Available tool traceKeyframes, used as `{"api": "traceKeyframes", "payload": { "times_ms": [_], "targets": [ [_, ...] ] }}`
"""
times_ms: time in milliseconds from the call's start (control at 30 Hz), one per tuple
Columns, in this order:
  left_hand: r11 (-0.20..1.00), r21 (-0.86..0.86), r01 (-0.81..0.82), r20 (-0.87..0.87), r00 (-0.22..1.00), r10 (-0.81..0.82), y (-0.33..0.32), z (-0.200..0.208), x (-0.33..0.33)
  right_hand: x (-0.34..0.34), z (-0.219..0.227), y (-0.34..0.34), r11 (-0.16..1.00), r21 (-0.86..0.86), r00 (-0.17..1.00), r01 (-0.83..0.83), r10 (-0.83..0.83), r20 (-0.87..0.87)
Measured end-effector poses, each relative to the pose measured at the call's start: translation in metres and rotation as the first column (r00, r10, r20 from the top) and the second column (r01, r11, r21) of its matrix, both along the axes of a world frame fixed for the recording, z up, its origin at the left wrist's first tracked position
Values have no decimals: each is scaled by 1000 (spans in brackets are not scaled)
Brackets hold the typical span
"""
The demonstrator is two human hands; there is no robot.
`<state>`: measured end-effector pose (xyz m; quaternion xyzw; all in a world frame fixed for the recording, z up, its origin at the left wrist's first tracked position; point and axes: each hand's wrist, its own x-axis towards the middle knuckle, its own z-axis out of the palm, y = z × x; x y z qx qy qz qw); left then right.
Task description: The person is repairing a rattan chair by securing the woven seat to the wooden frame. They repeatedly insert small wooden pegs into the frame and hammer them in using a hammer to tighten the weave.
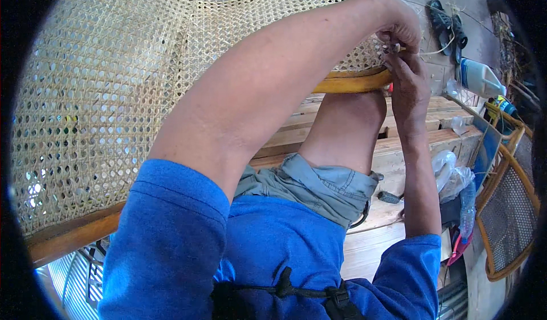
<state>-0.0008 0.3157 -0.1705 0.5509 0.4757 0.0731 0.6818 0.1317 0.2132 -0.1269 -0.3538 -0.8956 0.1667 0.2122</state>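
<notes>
My left arm stretches across the woven cane panel [108,92], and its hand [403,25] bends down at the panel's right edge with the fingers curled. From below, my right hand [411,83] meets it there, fingers pinched together. A pale cane strand [436,52] trails off to the right from where the fingertips meet. What else the left fingers may hold is hidden. Just below the hands, the curved wooden rail [356,83] of the frame rests across my bare knee. The open weave fills the upper left, bordered by another wooden rail [80,232].
Dark sandals [447,27] and a white jug [481,80] are on the floor at the upper right. Clear plastic bags [450,175] and a dark block [389,197] lie on the wooden slats [433,143]. A second cane-panelled frame [507,217] leans at the far right.
</notes>
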Motion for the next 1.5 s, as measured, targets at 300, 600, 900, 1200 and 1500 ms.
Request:
{"api": "traceKeyframes", "payload": {
  "times_ms": [300, 600, 900, 1200, 1500],
  "targets": [
    [994, 105, 38, 69, 997, -46, -4, -1, -4, 4, 4, 5, 998, 24, 995, -66, 64, 82],
    [985, 161, 56, 17, 998, -59, -8, 5, -9, 0, 23, 21, 952, 24, 914, -305, 286, 287],
    [958, 281, 58, -60, 997, -43, -17, 23, -20, -9, 30, 41, 905, -186, 764, -383, 423, 488],
    [975, 215, -45, 54, 998, 34, -18, 14, -13, -10, 29, 44, 890, -155, 821, -428, 455, 346],
    [969, 242, -51, -59, 996, 67, -26, 47, -35, -3, 44, 33, 951, -267, 968, -156, 202, 152]
  ]
}}
